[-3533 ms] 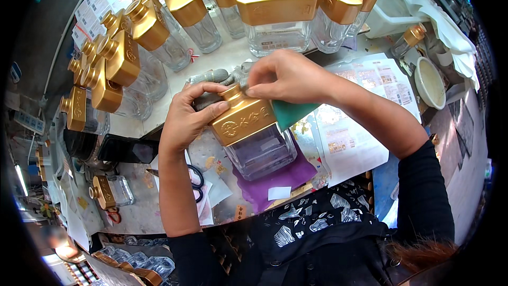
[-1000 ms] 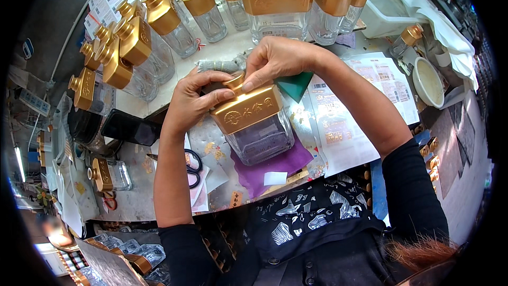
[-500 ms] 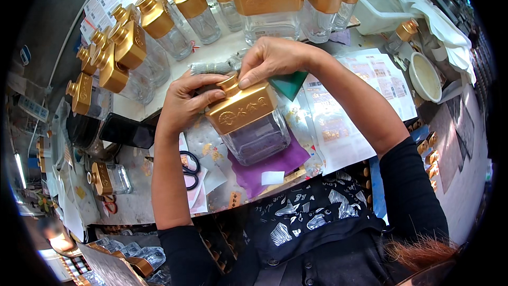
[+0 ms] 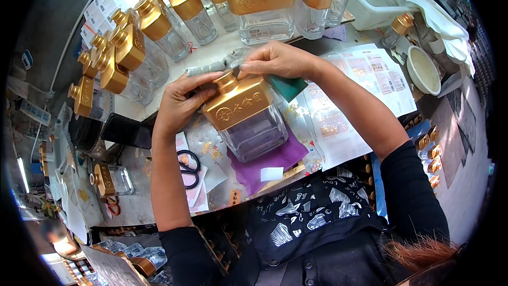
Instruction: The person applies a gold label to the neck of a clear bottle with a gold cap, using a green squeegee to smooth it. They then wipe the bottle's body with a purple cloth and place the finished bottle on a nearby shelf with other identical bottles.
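Behind bottle [image 4: 248, 119], L hand [image 4: 180, 103] fingertips hidden; R hand [image 4: 278, 61] pinches neck.

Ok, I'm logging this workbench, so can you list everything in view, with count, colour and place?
Square bottle: one, clear glass with gold shoulder and cap, centre of bench, between both hands.
Other bottles: many, exact count unclear, clear with gold tops, in rows along the far and left edges.
Purple cloth: one, under the square bottle.
Scissors: one pair, black handles, near edge, left of centre.
Printed sheets: several, white, right of centre.
Bowl: one, white, far right.
Small bottle: one, gold top, lower left.
Left hand: on the bottle's gold shoulder.
Right hand: fingertips at the cap.
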`<action>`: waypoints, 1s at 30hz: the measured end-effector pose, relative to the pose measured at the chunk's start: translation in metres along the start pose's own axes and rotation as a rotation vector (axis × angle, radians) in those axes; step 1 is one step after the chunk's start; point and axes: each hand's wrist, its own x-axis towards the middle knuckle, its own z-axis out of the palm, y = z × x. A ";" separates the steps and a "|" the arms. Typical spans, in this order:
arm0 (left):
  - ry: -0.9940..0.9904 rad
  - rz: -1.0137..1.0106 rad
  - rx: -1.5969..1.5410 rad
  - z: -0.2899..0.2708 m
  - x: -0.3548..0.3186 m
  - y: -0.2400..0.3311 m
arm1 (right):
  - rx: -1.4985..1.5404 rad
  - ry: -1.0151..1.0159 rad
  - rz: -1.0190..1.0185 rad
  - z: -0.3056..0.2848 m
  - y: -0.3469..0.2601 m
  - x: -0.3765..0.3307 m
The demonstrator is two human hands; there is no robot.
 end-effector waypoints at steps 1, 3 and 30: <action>-0.004 0.003 0.020 0.000 0.000 0.002 | 0.025 0.023 0.037 0.001 -0.001 -0.004; -0.007 -0.003 0.038 -0.001 0.001 0.003 | 0.076 0.067 0.111 0.004 -0.011 -0.011; -0.064 -0.086 -0.202 -0.005 0.001 0.001 | 0.148 0.114 0.117 0.015 -0.005 -0.016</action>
